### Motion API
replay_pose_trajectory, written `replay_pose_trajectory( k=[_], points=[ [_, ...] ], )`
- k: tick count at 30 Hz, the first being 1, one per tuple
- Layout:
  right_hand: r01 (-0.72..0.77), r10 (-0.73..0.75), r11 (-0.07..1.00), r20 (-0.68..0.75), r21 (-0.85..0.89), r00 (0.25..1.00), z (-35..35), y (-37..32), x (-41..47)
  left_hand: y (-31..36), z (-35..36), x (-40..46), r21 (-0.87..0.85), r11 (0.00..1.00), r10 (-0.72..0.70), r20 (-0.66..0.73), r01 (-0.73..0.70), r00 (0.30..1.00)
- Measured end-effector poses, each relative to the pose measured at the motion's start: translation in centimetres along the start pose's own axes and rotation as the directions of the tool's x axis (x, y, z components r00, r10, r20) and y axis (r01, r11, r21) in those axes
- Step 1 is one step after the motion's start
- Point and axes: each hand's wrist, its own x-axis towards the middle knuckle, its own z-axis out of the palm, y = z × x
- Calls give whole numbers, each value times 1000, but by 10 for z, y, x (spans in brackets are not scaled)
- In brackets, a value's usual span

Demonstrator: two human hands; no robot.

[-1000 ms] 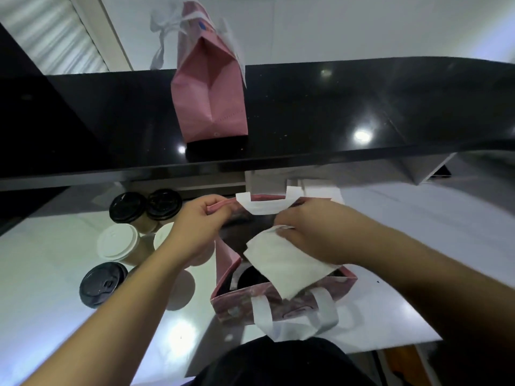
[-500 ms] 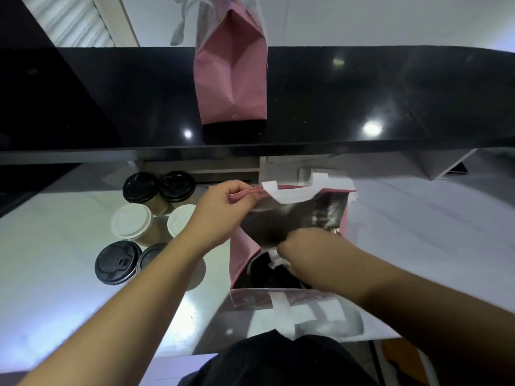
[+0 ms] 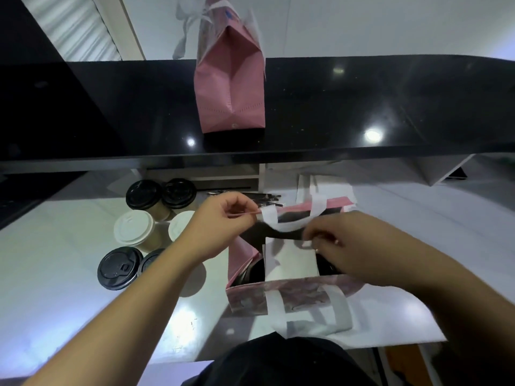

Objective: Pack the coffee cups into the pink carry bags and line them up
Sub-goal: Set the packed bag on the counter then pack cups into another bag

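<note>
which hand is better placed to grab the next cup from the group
Left. The left hand pinches the bag rim right beside the cups; the right hand is across the bag.

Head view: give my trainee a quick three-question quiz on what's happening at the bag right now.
1. True or false: the finished pink bag stands on the black counter.
2. What does the left hand pinch? A) a cup lid B) the far rim of the open pink bag C) a straw
3. Fill in: the right hand holds a white ____ over the bag's mouth.

Key: 1 true; 2 B; 3 card.
</note>
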Motion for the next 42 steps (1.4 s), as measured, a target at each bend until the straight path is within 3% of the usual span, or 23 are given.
replay_pose_trajectory(
  k=[4,9,12,14,15,17,20,25,30,34,37,40,42],
  points=[
    [-22,39,995,-185,93,982,-4,32,-35,1,0,-9,64,998,-3,47,0,999],
    [-82,115,942,-83,326,990,26,68,-52,2,-3,-29,242,969,28,69,-44,997],
    [-61,99,902,-68,428,993,40,77,-52,0,-5,-47,306,952,60,-97,-27,993],
    [-24,65,880,-69,474,995,47,81,-51,-6,-9,-61,196,980,65,-186,-28,980],
    [-6,44,874,-66,487,997,51,83,-50,-9,-11,-70,95,995,34,-151,-20,988],
    [-6,27,869,-35,494,999,57,88,-48,-17,-11,-87,4,999,-35,32,35,999],
    [22,-5,879,-36,476,999,65,92,-41,-28,-3,-104,124,989,-103,197,80,975],
    [69,-45,840,-57,538,997,73,94,-27,-29,19,-97,72,997,-52,154,41,987],
    [144,-79,809,-137,570,987,80,97,-20,-37,31,-92,-209,966,-144,47,150,988],
    [47,33,679,-95,732,995,78,94,-17,-49,32,-85,-372,910,-196,-4,180,981],
    [23,111,648,-124,761,986,82,98,-13,-55,30,-78,-365,911,-224,-54,190,973],
    [-4,199,573,-134,819,971,85,100,-9,-57,23,-72,-228,959,-176,-8,170,984],
    [-16,204,609,-137,793,969,83,100,-6,-55,19,-69,-116,986,-123,-5,122,992]
  ],
)
